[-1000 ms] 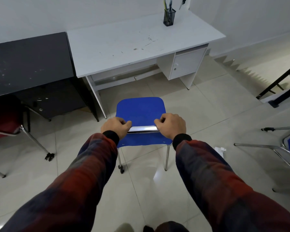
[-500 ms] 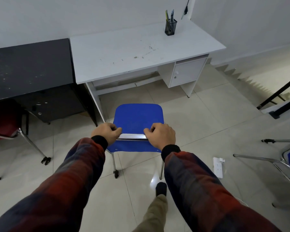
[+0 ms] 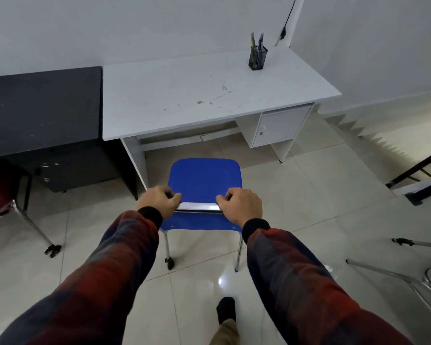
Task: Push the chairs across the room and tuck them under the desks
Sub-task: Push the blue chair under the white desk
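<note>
A blue chair (image 3: 204,178) with chrome legs stands on the tiled floor in front of the white desk (image 3: 184,95), its seat pointing at the desk's knee space. My left hand (image 3: 158,201) grips the left end of the chair's shiny top back rail. My right hand (image 3: 241,204) grips the right end of the same rail. The seat's front edge is a short way from the desk front. A red chair (image 3: 0,188) sits partly under the black desk (image 3: 40,108) at the left.
A mesh pen holder (image 3: 257,58) stands on the white desk, which has a cupboard (image 3: 279,125) at its right side. Another blue chair (image 3: 428,277) with chrome legs is at the right edge. A dark railing (image 3: 418,168) runs at the far right. My foot (image 3: 225,310) is behind the chair.
The blue chair has moved forward with both hands on its rail, and the white desk is now closer. My foot has stepped forward behind it.
</note>
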`<state>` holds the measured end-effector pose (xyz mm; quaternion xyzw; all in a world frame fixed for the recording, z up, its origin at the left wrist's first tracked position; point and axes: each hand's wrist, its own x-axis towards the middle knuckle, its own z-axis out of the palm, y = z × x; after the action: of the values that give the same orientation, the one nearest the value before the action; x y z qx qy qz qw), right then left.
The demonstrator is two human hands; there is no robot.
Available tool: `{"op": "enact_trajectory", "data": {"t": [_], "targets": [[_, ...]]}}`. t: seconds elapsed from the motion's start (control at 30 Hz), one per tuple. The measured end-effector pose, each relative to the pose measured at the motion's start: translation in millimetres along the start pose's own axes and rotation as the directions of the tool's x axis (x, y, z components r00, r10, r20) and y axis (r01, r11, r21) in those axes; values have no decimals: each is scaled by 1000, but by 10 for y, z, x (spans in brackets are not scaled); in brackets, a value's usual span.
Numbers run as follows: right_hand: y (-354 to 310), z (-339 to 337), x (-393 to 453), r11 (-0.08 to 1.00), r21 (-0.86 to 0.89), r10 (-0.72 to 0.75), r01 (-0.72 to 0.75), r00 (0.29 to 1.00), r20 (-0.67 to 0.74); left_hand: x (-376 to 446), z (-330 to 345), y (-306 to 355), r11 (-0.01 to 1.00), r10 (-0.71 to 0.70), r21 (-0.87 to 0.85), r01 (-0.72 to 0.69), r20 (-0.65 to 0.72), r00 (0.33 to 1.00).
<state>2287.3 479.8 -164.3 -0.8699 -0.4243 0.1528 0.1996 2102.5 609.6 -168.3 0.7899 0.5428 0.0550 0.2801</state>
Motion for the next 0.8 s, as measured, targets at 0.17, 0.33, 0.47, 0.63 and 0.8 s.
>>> {"op": "enact_trajectory", "data": {"t": [0.17, 0.33, 0.47, 0.63, 0.8], "targets": [[-42, -26, 449, 999, -28, -22, 25, 995, 99, 394, -50, 134, 999, -46, 15, 47, -45, 998], [-58, -28, 840, 998, -49, -23, 32, 986, 166, 706, -68, 231, 998, -63, 24, 66, -93, 994], [-66, -53, 1055, 997, -60, -28, 41, 978, 205, 868, -78, 321, 995, -89, 24, 93, -128, 988], [-22, -78, 1102, 996, -43, -73, 82, 980, 188, 877, -78, 415, 989, -135, 42, 141, -130, 982], [110, -206, 1209, 992, -60, -98, 114, 972, 213, 834, -4, 591, 985, -168, 20, 170, -87, 982]]}}
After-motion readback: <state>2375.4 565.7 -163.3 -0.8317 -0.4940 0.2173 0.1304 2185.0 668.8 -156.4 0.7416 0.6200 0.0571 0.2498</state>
